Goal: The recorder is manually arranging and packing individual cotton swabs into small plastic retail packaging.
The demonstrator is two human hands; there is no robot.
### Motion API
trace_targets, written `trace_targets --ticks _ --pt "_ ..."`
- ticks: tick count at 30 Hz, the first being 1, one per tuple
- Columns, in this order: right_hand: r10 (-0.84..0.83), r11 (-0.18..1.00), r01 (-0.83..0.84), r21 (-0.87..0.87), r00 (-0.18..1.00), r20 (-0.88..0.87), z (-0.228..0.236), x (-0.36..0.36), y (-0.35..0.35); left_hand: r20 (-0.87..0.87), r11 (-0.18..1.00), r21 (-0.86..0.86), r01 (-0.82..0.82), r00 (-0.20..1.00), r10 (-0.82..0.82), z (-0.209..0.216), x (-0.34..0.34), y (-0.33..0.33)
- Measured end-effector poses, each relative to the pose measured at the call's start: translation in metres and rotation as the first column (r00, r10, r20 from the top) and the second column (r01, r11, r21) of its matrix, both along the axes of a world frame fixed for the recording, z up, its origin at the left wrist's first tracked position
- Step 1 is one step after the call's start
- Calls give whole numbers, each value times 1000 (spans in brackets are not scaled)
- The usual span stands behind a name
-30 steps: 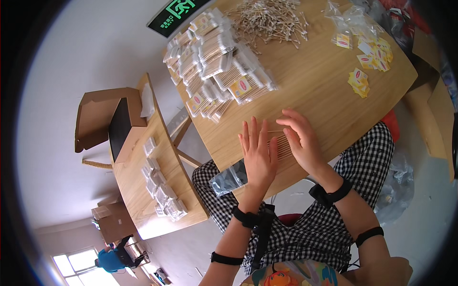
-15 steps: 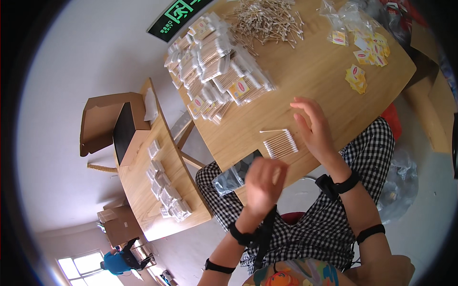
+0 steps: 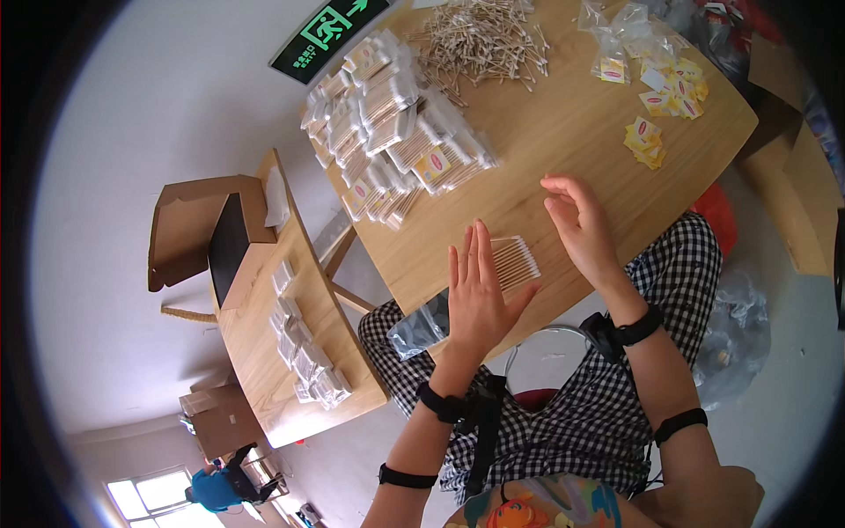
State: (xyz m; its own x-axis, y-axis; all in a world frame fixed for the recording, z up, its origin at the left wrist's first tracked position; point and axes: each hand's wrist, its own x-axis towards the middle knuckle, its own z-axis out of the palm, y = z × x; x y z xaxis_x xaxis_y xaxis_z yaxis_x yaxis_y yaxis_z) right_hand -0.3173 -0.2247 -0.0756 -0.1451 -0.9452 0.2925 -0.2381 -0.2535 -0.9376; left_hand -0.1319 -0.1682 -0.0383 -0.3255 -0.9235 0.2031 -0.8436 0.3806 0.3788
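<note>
The swab sticks (image 3: pixel 513 262) look matt wood (the table (image 3: pixel 576 123), smooth).

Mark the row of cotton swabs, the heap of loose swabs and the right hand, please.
Row of cotton swabs (image 3: pixel 517 260): head view, exposed shafts.
Heap of loose swabs (image 3: pixel 486 42): head view, heap's middle.
Right hand (image 3: pixel 584 231): head view, middle of the hand.

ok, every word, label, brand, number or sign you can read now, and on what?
Black-and-green sign: running figure, arrow, lettering; wording left unquoted.
Swab packs: some labels with a red oval; print too small to read.
Yellow-and-white cards: red oval; print too small to read.
Swab row at the left hand: no print visible.
</note>
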Motion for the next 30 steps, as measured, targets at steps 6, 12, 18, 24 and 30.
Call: trace_targets --ticks 6,12,18,24,30 --pt "25 999 -25 28 1000 7 -4 -7 1 149 992 128 -18 989 -1 4 -3 8" --pt "143 984 -160 82 972 187 0 -4 10 178 996 46 -76 982 66 -23 -19 19" --pt "305 947 -319 -43 932 -196 -1 -15 16 164 993 70 -96 983 83 -36 -26 19" --pt "273 923 -346 -166 896 -352 -6 -10 17 133 992 70 -104 987 94 -35 -25 19" --pt "312 917 -385 -100 852 -421 -3 -12 17 148 991 75 -110 984 98 -35 -26 19"
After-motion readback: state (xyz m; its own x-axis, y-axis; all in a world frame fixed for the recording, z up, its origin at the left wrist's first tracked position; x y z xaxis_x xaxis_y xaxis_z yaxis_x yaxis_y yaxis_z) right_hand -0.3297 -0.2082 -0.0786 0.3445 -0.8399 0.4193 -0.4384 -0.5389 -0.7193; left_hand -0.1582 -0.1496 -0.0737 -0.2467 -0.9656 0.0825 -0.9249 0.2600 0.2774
